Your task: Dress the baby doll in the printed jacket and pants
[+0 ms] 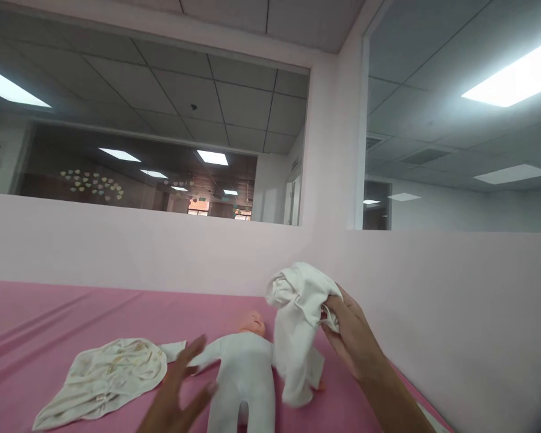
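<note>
A baby doll (245, 367) in a white long-sleeved one-piece lies on its back, its head toward the wall. Above its arm on the right, my right hand (349, 331) grips a bunched white baby garment (299, 319), which hangs down in loose folds and covers part of that arm. My left hand (180, 391) is open over the pink sheet, fingers spread and slightly blurred, near the doll's other sleeve. To the left lies a flat cream patterned baby cloth (112, 376) with a pointed end; a white strip sticks out beside it.
A pink sheet (35, 337) with creases covers the surface. Pale walls (117, 252) with large windows meet in a corner just behind it, and the right wall runs close beside my right arm. A white item (432, 417) shows at the lower right edge.
</note>
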